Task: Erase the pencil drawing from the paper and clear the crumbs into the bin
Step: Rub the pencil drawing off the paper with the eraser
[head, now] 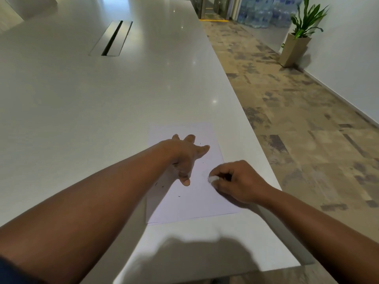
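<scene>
White glossy table [123, 99], near right edge: left hand [184, 158] splayed flat steadies white paper sheet [190, 203], right hand [235, 181] pinches small white eraser [212, 178]; erasing under way, crumb-sweeping next.

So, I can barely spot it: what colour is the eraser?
White, pinched in the right hand; eraser shows in the head view.

Both bare forearms reach forward, the left hand [184, 158] lying palm down with fingers spread and thumb pointing back, while the right hand [235, 181] curls beside it, fingertips pinching a small white eraser [212, 178].
</scene>
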A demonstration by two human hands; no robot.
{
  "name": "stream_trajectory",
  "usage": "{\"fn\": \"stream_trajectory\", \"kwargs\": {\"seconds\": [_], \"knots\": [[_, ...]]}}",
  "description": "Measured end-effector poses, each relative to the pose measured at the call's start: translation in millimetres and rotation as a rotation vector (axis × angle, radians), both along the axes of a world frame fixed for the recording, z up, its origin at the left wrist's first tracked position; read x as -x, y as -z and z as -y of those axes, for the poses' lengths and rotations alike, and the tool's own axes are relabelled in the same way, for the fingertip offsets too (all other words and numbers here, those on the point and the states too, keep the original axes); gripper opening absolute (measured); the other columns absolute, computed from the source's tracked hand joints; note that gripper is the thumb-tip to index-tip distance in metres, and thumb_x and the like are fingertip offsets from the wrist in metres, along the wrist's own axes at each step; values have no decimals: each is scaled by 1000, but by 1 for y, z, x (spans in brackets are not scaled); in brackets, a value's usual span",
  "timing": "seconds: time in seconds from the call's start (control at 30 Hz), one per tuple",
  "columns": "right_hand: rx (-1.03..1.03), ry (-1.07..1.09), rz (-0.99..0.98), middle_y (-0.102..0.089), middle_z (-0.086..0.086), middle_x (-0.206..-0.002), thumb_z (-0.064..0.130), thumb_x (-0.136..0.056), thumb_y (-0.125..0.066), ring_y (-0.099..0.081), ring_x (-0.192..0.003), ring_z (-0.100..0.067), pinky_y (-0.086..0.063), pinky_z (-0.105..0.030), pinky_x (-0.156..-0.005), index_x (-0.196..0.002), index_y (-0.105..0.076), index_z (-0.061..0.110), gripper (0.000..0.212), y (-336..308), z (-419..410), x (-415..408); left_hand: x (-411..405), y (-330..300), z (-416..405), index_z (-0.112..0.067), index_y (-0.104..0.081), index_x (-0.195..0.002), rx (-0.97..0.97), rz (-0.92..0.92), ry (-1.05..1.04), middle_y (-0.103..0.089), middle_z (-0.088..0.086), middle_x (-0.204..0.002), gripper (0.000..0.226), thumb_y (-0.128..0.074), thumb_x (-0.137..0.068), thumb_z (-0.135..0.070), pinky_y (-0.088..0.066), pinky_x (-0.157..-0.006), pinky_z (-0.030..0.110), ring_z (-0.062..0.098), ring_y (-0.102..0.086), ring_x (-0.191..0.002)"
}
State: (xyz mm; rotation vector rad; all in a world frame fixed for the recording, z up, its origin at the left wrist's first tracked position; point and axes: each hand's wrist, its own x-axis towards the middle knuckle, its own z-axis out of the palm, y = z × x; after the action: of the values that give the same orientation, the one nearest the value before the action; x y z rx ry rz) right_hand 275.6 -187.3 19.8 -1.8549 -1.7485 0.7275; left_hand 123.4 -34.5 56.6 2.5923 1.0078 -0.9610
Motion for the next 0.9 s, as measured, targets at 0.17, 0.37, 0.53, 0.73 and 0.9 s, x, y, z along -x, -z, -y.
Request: {"fn": "stream_trajectory", "kwargs": {"seconds": [0.17, 0.37, 0.53, 0.73, 0.9], "knots": [[-32, 72, 55, -78, 16, -84, 29, -95, -76, -70, -78, -5, -58, -32, -79, -94, -81, 26, 7, 0, -7, -10, -1, -1, 2, -50, 16, -154, -10, 4, 2, -3, 3, -159, 139, -92, -68, -38, -46, -99, 57, 52, -6, -146], [14, -27, 25, -79, 14, -85, 27, -93, -76, -69, -74, -6, -59, -33, -77, -94, -82, 26, 6, -1, -13, 1, -1, -1, 2, -51, 17, -154, -9, -1, -2, 0, 3, -161, 140, -92, -68, -38, -43, -104, 59, 52, -2, -148], [-66, 12, 95, -77, 16, -82, 29, -93, -72, -69, -76, -6, -58, -34, -76, -91, -80, 28, 8, 4, -20, 7, -1, -1, 2, -51, 18, -154, -11, 5, -7, 2, 2, -162, 140, -92, -68, -38, -43, -104, 57, 51, -2, -148], [-98, 119, 149, -77, 14, -83, 35, -96, -69, -66, -75, -5, -57, -35, -73, -94, -80, 28, 13, 7, -28, 0, 2, -6, 5, -51, 16, -155, 20, 28, -22, 9, 1, -166, 135, -90, -73, -33, -42, -107, 56, 48, 0, -150], [-43, 36, 120, -74, 15, -78, 37, -96, -70, -66, -74, -6, -56, -34, -74, -93, -79, 29, 13, 4, -23, 4, 2, -6, 5, -50, 18, -155, 5, 12, -5, 7, 2, -165, 137, -90, -72, -34, -44, -104, 57, 50, -1, -149]]}}
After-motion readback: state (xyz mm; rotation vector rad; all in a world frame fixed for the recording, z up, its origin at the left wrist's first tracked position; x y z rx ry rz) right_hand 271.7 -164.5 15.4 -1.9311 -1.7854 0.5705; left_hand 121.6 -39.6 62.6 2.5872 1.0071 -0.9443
